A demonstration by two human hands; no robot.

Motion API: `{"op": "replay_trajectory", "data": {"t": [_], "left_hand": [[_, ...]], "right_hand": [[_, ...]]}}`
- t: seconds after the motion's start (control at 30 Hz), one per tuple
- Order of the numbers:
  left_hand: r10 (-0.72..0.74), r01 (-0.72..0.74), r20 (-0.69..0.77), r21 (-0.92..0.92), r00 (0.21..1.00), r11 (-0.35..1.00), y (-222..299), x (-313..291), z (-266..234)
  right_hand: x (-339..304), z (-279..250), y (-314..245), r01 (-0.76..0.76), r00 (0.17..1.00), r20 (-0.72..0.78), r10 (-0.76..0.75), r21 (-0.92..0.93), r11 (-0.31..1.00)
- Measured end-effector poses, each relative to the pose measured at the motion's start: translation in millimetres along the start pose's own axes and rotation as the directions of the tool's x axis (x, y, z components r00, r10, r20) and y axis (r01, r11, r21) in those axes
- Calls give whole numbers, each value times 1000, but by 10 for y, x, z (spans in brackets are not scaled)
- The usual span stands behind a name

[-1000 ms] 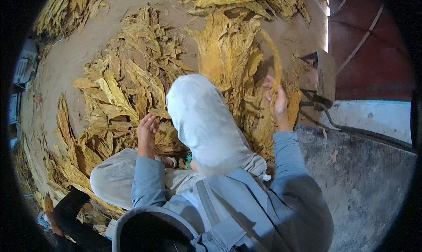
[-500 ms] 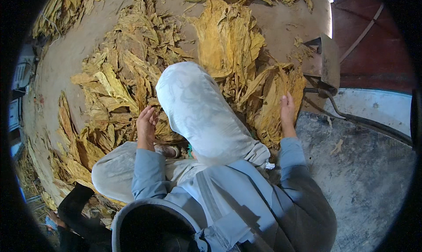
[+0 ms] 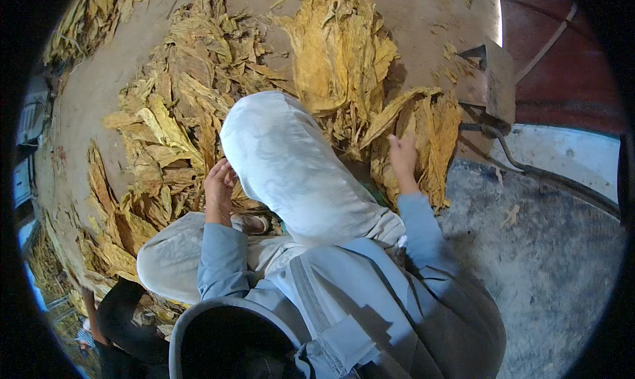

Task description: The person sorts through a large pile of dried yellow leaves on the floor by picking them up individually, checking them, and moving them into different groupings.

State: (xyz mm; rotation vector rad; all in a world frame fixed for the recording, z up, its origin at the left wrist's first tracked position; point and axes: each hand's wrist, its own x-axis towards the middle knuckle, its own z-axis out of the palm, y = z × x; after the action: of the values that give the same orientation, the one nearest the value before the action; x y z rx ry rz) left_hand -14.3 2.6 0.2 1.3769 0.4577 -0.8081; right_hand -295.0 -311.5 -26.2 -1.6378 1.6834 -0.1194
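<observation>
Though half-curled, left fingers (image 3: 219, 170) near leaves (image 3: 167, 129)

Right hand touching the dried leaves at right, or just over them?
Cannot tell. The head view looks down on the right hand overlapping the dried leaves; neither contact nor a gap shows plainly.

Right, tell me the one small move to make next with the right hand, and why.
I'd probably lower the right hand onto the dry yellow leaves beside the raised knee and pinch a single edge. It is already over that pile, and no leaf plainly shows in its grasp; the left hand is across the knee, nearer the other leaf heap.
</observation>
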Motion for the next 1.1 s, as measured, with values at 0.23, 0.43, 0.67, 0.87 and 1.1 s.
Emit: {"op": "replay_trajectory", "data": {"t": [0.23, 0.43, 0.67, 0.87, 1.1], "left_hand": [[16, -14, 36, -41, 999, 999, -98, 175, -286], [-95, 95, -46, -3, 994, 995, -114, 72, -174], [-4, 3, -44, -23, 999, 1000, 5, -18, -146], [80, -73, -100, 71, 992, 995, -73, 71, -196], [359, -364, -364, 56, 859, 930, -224, 473, -360]], "right_hand": [[402, 649, 129, 84, 994, -94, -61, 268, 960], [4, 281, -430, 378, 925, -95, -367, 315, 871], [384, 756, -922, 207, 920, 319, -228, 100, 973], [346, 604, -1119, 399, 896, 242, -372, -70, 914], [372, 930, -1927, 430, 714, 502, -488, 236, 871]]}}
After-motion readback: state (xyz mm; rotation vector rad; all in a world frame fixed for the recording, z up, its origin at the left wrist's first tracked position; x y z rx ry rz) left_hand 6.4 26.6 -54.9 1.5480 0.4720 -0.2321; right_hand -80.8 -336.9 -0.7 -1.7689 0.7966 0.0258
